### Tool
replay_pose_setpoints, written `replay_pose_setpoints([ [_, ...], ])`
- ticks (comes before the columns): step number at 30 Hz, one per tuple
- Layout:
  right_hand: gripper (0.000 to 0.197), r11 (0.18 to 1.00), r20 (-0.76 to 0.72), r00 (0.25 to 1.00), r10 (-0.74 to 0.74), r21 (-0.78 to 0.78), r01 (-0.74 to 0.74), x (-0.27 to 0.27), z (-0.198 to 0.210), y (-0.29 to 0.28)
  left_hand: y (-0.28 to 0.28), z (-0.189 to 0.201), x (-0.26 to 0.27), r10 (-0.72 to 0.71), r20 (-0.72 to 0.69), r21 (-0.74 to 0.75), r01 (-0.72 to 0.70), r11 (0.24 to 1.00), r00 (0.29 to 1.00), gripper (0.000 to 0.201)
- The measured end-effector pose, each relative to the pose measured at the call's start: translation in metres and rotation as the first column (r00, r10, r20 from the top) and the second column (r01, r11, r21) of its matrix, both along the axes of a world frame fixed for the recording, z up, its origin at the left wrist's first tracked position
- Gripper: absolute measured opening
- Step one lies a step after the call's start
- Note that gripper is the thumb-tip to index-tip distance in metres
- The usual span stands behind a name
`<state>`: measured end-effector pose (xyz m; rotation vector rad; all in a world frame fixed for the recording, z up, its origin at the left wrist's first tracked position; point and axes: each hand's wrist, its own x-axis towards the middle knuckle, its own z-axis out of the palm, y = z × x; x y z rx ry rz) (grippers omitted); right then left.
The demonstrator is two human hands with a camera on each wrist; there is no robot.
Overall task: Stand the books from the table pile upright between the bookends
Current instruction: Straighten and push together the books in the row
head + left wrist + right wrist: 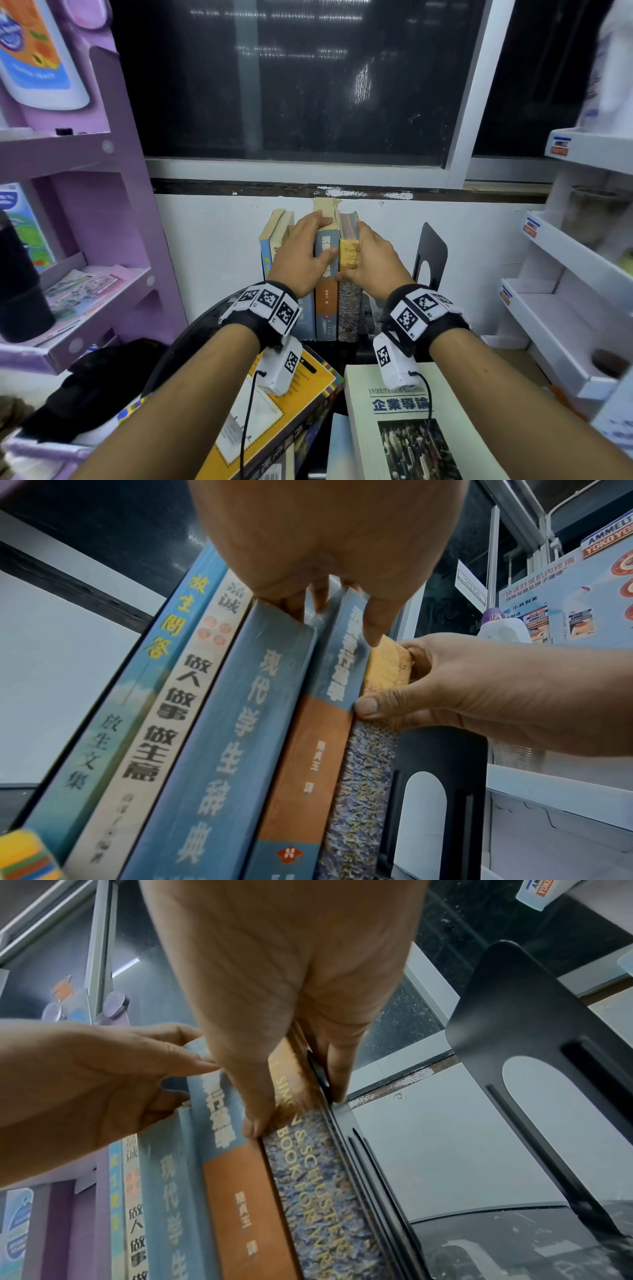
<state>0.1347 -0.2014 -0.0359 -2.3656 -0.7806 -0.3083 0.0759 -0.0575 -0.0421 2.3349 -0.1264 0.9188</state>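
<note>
Several books stand upright against the white wall. My left hand (320,236) grips the top of the blue-and-orange book (325,301), fingers behind it and thumb on its spine (318,750). To its right, my right hand (356,253) pinches the yellow-topped speckled book (349,308), thumb on the spine (308,1177) and fingers on its far side. The right hand (394,685) also shows in the left wrist view, and the left hand (171,1074) in the right wrist view. A black bookend (430,253) stands right of the row with a gap. No left bookend shows.
On the dark table near me lie a yellow book (291,411) and a white book (404,428) from the pile. A purple shelf unit (113,219) stands at the left, white shelves (561,308) at the right. A dark window (294,85) rises behind the row.
</note>
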Motion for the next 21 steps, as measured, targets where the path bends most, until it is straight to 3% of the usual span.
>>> replay_pose_setpoints([
  [7, 0.079, 0.999, -0.051, 0.998, 0.036, 0.033, -0.035, -0.011, 0.004, -0.006, 0.002, -0.003, -0.012, -0.047, -0.06, -0.015, 0.047, 0.999, 0.997, 0.057],
  [15, 0.068, 0.998, -0.124, 0.991, 0.054, 0.038, -0.05, -0.045, 0.008, -0.028, 0.001, 0.002, -0.049, -0.051, -0.077, 0.015, 0.052, 0.999, 0.996, 0.051],
  [21, 0.073, 0.999, -0.133, 0.99, 0.036, 0.023, -0.033, -0.068, 0.0, -0.032, 0.001, 0.004, -0.084, -0.048, -0.183, -0.047, 0.04, 0.998, 0.982, 0.049],
])
